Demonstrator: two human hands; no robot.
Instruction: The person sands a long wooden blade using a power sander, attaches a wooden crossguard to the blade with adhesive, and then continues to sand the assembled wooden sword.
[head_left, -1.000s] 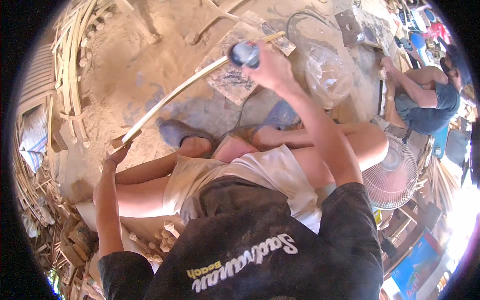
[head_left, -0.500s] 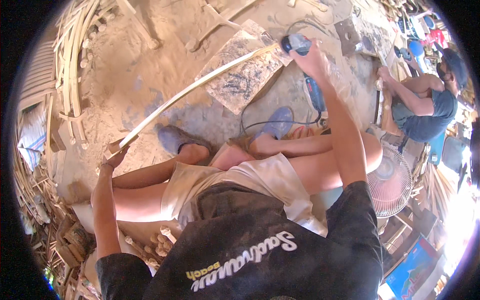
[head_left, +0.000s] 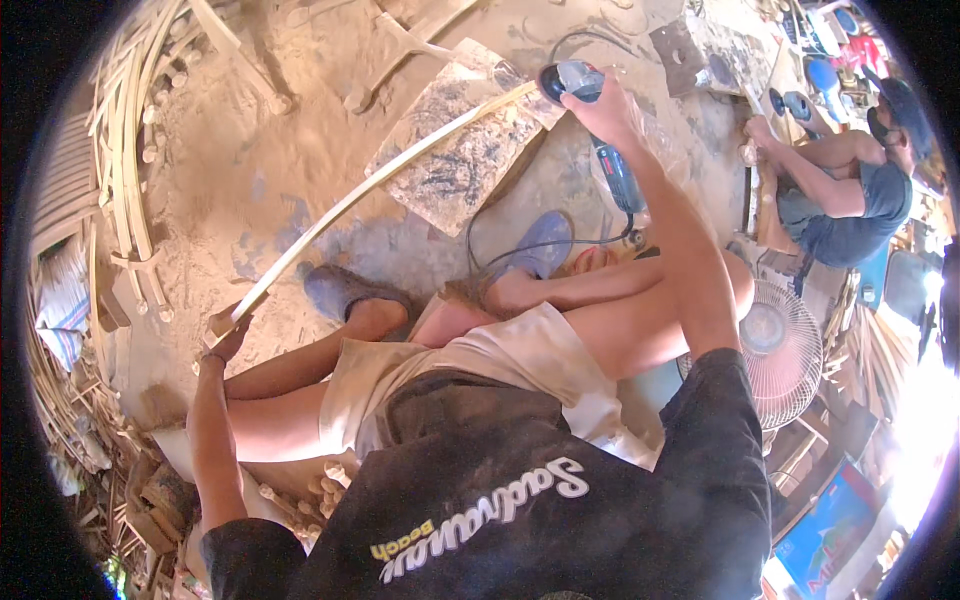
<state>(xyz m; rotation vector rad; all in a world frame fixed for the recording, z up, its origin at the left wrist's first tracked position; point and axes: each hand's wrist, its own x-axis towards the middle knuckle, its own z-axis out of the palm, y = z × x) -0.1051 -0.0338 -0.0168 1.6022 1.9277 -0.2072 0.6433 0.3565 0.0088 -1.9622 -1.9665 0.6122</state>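
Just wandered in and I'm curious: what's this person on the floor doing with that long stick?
A person sits on a dusty floor, holding one end of a long curved wooden strip in the left hand. The right hand grips a corded power grinder, its head at the strip's far end. Another person sits working at the right, near a pink fan.

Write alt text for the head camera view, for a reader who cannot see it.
A seated person's right hand presses a blue corded angle grinder against the far end of a long curved wooden strip, while the left hand grips its near end. Sawdust covers the workshop floor; a co-worker sits at right near a floor fan.
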